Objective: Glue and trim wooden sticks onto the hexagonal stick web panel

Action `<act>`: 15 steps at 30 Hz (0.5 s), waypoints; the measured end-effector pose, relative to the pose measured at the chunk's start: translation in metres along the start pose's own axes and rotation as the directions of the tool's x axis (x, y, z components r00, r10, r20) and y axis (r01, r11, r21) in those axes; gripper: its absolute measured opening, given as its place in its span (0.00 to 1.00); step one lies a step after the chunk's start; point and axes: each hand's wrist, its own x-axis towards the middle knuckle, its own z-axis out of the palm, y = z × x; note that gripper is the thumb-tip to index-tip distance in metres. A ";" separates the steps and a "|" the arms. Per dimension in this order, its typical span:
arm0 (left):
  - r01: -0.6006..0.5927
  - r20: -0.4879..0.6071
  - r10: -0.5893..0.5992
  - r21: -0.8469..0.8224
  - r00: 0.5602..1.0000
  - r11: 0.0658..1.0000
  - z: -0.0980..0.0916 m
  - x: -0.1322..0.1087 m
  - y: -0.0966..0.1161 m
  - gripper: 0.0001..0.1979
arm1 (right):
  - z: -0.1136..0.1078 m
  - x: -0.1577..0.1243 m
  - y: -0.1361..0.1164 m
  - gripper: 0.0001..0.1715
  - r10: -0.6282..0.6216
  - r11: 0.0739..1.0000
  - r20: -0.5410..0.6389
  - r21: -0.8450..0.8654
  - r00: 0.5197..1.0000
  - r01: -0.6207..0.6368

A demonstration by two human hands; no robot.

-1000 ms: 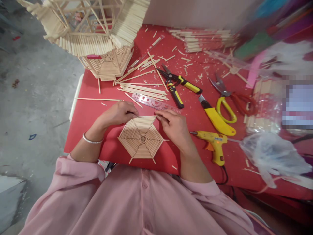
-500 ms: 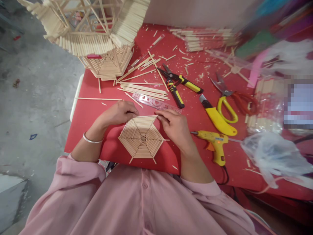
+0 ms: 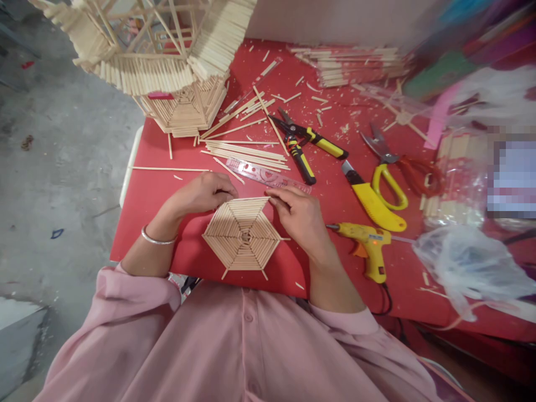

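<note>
A flat hexagonal panel of thin wooden sticks (image 3: pixel 243 235) lies on the red table (image 3: pixel 142 206) just in front of me. My left hand (image 3: pixel 203 192) rests at the panel's far left corner, fingers curled and pinched on the end of its outermost stick. My right hand (image 3: pixel 299 215) is at the far right corner, fingertips pressed together on the other end of that stick. A silver bangle sits on my left wrist.
A tall stick-built structure (image 3: pixel 167 61) stands at the far left. Loose sticks (image 3: pixel 247 152), a ruler (image 3: pixel 268 176), pliers (image 3: pixel 304 146), a yellow utility knife (image 3: pixel 368 201), scissors (image 3: pixel 387 173), a glue gun (image 3: pixel 368 245) and plastic bags (image 3: pixel 464 268) lie across the table.
</note>
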 end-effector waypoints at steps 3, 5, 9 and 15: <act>0.010 -0.001 -0.010 -0.005 1.000 1.000 0.000 0.000 0.001 0.11 | -0.001 0.000 -0.001 0.16 0.008 1.000 0.002 -0.001 1.000 -0.008; 0.004 -0.007 -0.004 -0.006 1.000 1.000 0.000 0.000 0.001 0.11 | -0.001 0.000 -0.001 0.16 0.010 1.000 0.003 -0.006 1.000 -0.010; 0.003 -0.014 -0.003 -0.005 1.000 1.000 0.001 0.000 0.000 0.10 | -0.001 0.000 -0.001 0.16 0.007 1.000 0.000 -0.014 1.000 -0.007; 0.007 -0.005 -0.007 0.000 1.000 1.000 0.000 0.000 0.000 0.10 | 0.000 0.000 0.000 0.16 -0.001 1.000 -0.001 -0.013 1.000 0.001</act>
